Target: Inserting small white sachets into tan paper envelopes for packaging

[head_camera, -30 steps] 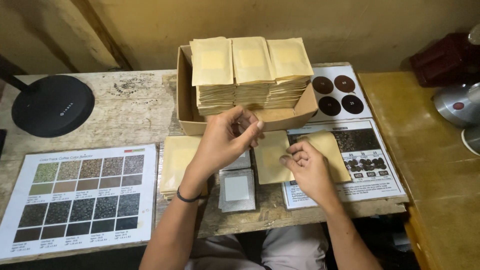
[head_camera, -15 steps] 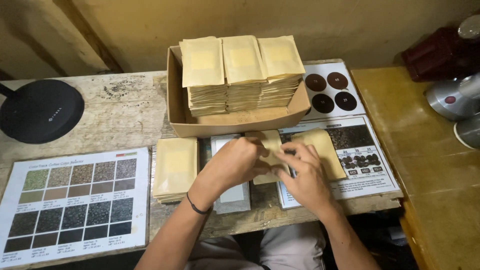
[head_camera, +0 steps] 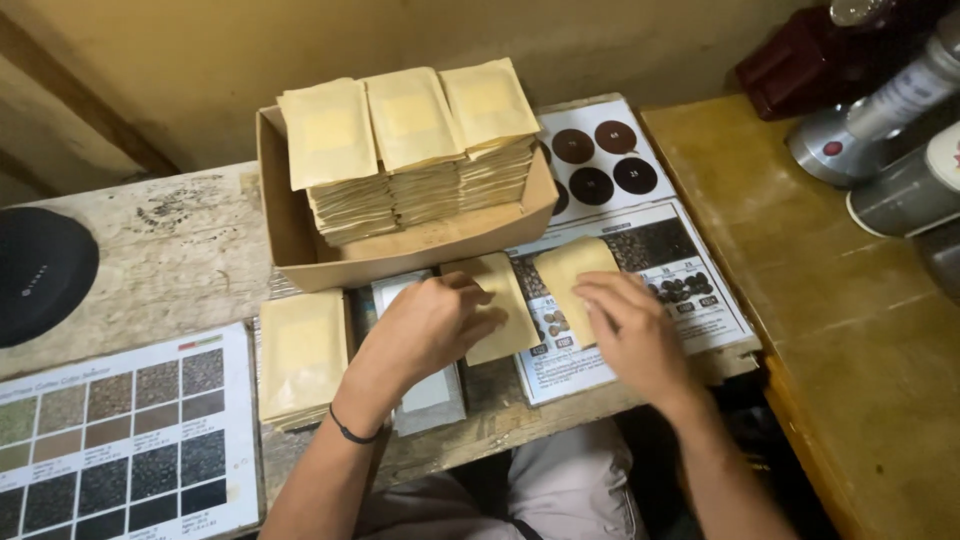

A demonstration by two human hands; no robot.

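Matt tan paper pouches (head_camera: 505, 305) lie on a rough, worn wooden table (head_camera: 170, 255). The box (head_camera: 300, 240) is plain cardboard. The charts (head_camera: 120, 430) look glossy, the canisters (head_camera: 900, 190) brushed metal.

Pretty cramped in the middle here. The cardboard box (head_camera: 400, 255) full of stacked pouches (head_camera: 410, 150) walls off the back, so nothing passes straight ahead past its front wall, only up and over. Left hand (head_camera: 425, 330) and right hand (head_camera: 630, 335) each sit on a loose tan pouch (head_camera: 500, 300), (head_camera: 570, 275), with a narrow gap between the two. Left of that, a short pouch pile (head_camera: 300, 355) and a flat grey packet (head_camera: 430, 395) block the near edge. Bare table (head_camera: 180, 260) opens up far left, up to the black round disc (head_camera: 40, 270). The right bench (head_camera: 850, 330) has clear wood, with metal canisters (head_camera: 890, 150) at the back.
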